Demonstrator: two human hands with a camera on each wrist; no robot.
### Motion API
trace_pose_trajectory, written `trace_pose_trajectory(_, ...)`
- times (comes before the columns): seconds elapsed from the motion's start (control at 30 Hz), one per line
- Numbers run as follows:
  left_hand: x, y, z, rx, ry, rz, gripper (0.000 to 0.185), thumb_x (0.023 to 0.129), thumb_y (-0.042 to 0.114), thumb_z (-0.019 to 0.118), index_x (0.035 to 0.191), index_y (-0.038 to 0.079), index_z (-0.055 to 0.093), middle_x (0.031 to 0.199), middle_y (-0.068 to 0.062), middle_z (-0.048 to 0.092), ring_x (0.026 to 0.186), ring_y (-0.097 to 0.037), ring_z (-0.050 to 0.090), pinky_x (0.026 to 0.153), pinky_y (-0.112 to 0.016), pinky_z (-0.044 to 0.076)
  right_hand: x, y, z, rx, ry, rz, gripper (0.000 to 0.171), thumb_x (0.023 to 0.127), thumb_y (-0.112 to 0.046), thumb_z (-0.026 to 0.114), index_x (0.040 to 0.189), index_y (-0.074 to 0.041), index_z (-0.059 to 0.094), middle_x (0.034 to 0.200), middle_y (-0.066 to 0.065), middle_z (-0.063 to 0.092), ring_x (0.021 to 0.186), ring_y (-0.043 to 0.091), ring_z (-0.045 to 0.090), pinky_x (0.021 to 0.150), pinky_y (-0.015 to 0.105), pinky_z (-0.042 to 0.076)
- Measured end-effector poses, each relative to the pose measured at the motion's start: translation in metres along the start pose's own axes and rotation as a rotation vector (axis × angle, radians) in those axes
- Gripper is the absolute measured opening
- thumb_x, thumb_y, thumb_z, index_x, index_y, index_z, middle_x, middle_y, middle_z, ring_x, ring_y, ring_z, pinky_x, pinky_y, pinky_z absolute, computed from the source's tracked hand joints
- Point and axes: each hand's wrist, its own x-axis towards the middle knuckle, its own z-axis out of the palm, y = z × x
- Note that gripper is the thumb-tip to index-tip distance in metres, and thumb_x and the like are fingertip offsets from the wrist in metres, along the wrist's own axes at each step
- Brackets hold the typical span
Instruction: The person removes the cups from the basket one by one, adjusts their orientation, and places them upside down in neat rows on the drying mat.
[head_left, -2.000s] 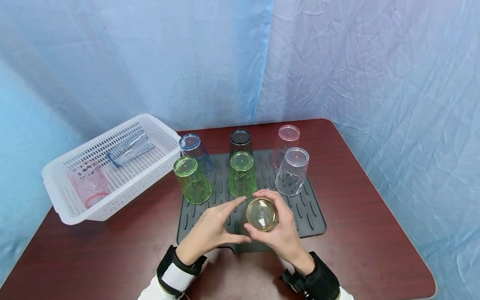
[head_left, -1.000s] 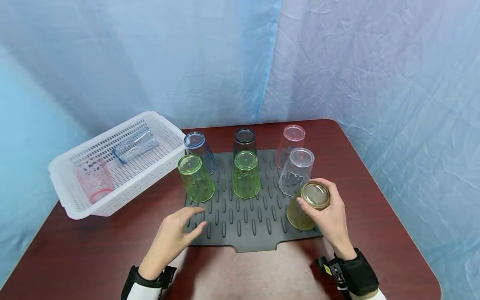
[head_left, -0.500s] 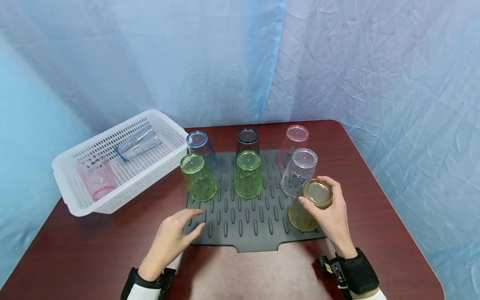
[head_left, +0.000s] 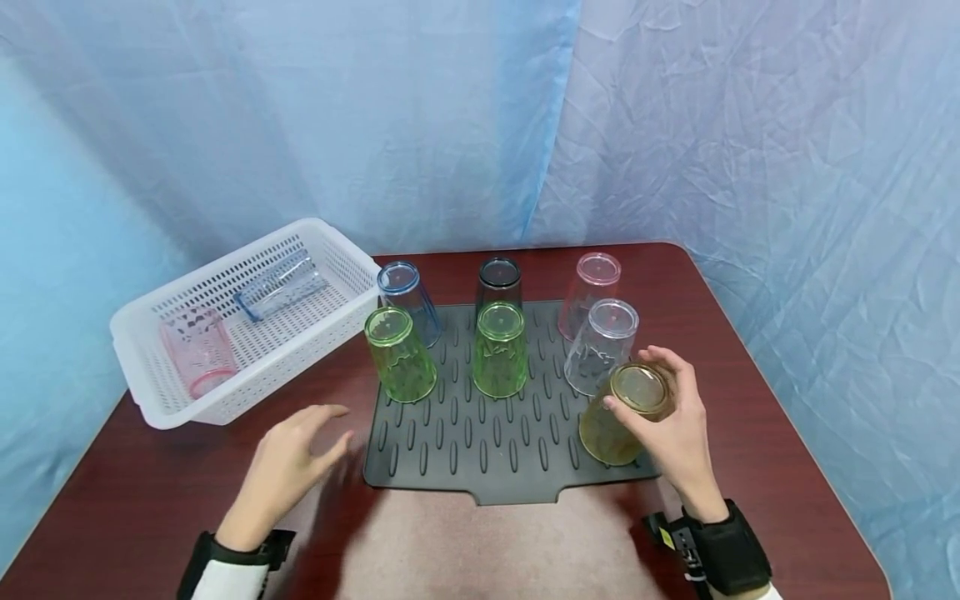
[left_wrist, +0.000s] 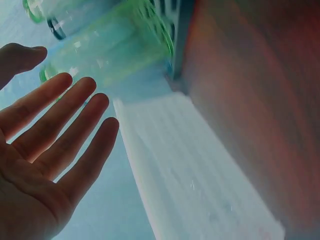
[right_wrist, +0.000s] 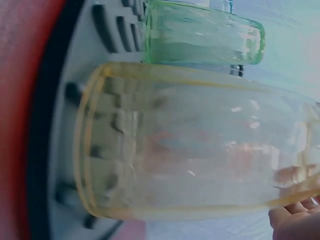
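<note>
An amber drinking glass (head_left: 617,433) stands upside down at the front right corner of the grey ridged drying mat (head_left: 480,467). My right hand (head_left: 675,425) holds it near its raised base, thumb on the left side and fingers curled behind. In the right wrist view the rim of the amber glass (right_wrist: 180,145) meets the mat, with fingertips at its upper end. My left hand (head_left: 281,467) hovers over the table left of the mat, fingers spread and nothing in it. The palm of the left hand (left_wrist: 45,160) faces the camera in the left wrist view.
Upside-down glasses stand on the mat: two green glasses (head_left: 500,358), a clear glass (head_left: 600,350), a pink glass (head_left: 588,292), a dark grey glass (head_left: 498,287) and a blue glass (head_left: 411,300). A white basket (head_left: 300,354) at left holds a pink glass (head_left: 198,350) and a blue-rimmed glass (head_left: 279,287).
My right hand has carried the amber glass from the mat's front middle to its front right corner and set it down. The left hand has drawn away from it, leftward off the mat.
</note>
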Motion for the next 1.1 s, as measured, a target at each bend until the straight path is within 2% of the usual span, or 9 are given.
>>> trace_pose_trajectory(0.2, 0.006, -0.036, -0.040, 0.056, 0.061, -0.009, 0.032, 0.069, 0.003, 0.077, 0.099, -0.001, 0.068, 0.090, -0.015, 0.069, 0.081, -0.035, 0.066, 0.068, -0.049, 0.050, 0.006, -0.017, -0.004, -0.015, 0.079, -0.195, 0.071, 0.066, 0.020, 0.072, 0.131, 0.017, 0.042, 0.123, 0.033, 0.046, 0.122, 0.025, 0.046, 0.109, 0.037, 0.030)
trace_pose_trajectory(0.27, 0.011, -0.050, -0.055, 0.064, 0.052, -0.028, 0.032, 0.068, 0.000, 0.077, 0.099, -0.003, 0.068, 0.090, -0.019, 0.068, 0.082, -0.039, 0.064, 0.070, -0.052, 0.048, 0.008, -0.024, -0.004, 0.006, 0.125, -0.262, 0.065, 0.069, 0.012, 0.073, 0.127, 0.019, 0.045, 0.121, 0.034, 0.047, 0.120, 0.028, 0.047, 0.109, 0.039, 0.030)
trace_pose_trajectory(0.4, 0.022, -0.082, -0.083, 0.084, -0.018, -0.058, 0.033, 0.069, -0.005, 0.076, 0.101, -0.004, 0.066, 0.095, -0.026, 0.066, 0.087, -0.045, 0.061, 0.075, -0.056, 0.045, 0.009, -0.037, 0.001, 0.060, 0.158, -0.380, 0.060, 0.078, -0.012, 0.078, 0.119, 0.022, 0.050, 0.116, 0.032, 0.053, 0.116, 0.029, 0.051, 0.105, 0.036, 0.036)
trace_pose_trajectory(0.5, 0.032, -0.107, -0.099, 0.133, -0.097, -0.055, 0.033, 0.071, -0.007, 0.074, 0.102, -0.003, 0.064, 0.095, -0.027, 0.064, 0.090, -0.045, 0.059, 0.075, -0.057, 0.044, 0.006, -0.043, 0.012, 0.040, 0.127, -0.454, 0.061, 0.082, -0.027, 0.077, 0.114, 0.021, 0.055, 0.111, 0.031, 0.057, 0.113, 0.027, 0.053, 0.103, 0.035, 0.037)
trace_pose_trajectory(0.63, 0.046, -0.139, -0.109, 0.246, -0.236, -0.009, 0.036, 0.068, -0.007, 0.075, 0.102, -0.005, 0.064, 0.096, -0.028, 0.062, 0.091, -0.048, 0.056, 0.075, -0.061, 0.043, -0.002, -0.053, 0.031, 0.008, 0.038, -0.494, 0.056, 0.087, -0.033, 0.071, 0.110, 0.017, 0.059, 0.108, 0.028, 0.060, 0.111, 0.026, 0.054, 0.102, 0.034, 0.037)
trace_pose_trajectory(0.73, 0.054, -0.158, -0.112, 0.327, -0.387, -0.006, 0.041, 0.067, -0.007, 0.075, 0.106, -0.006, 0.064, 0.104, -0.031, 0.060, 0.098, -0.052, 0.052, 0.078, -0.066, 0.042, -0.009, -0.060, 0.047, 0.025, -0.044, -0.481, 0.052, 0.090, -0.033, 0.068, 0.109, 0.015, 0.060, 0.108, 0.026, 0.060, 0.110, 0.028, 0.055, 0.102, 0.034, 0.037)
trace_pose_trajectory(0.9, 0.063, -0.179, -0.111, 0.407, -0.623, -0.076, 0.046, 0.069, -0.006, 0.074, 0.114, -0.006, 0.064, 0.115, -0.033, 0.056, 0.109, -0.055, 0.046, 0.083, -0.069, 0.039, -0.022, -0.049, 0.072, 0.061, -0.172, -0.412, 0.043, 0.087, -0.022, 0.073, 0.115, 0.008, 0.060, 0.112, 0.021, 0.061, 0.112, 0.028, 0.056, 0.107, 0.038, 0.033)
trace_pose_trajectory(1.0, 0.067, -0.187, -0.108, 0.432, -0.673, -0.080, 0.048, 0.069, -0.007, 0.076, 0.116, -0.003, 0.064, 0.118, -0.033, 0.056, 0.111, -0.054, 0.046, 0.085, -0.069, 0.038, -0.031, -0.034, 0.084, 0.075, -0.222, -0.375, 0.046, 0.079, -0.010, 0.078, 0.119, 0.004, 0.060, 0.116, 0.018, 0.060, 0.114, 0.027, 0.055, 0.108, 0.040, 0.031)
trace_pose_trajectory(1.1, 0.068, -0.193, -0.104, 0.469, -0.694, -0.061, 0.051, 0.068, -0.010, 0.076, 0.117, 0.001, 0.065, 0.120, -0.031, 0.056, 0.112, -0.053, 0.046, 0.085, -0.070, 0.038, -0.038, -0.026, 0.094, 0.082, -0.259, -0.347, 0.051, 0.075, -0.007, 0.080, 0.122, -0.002, 0.060, 0.120, 0.013, 0.059, 0.116, 0.026, 0.054, 0.108, 0.039, 0.031)
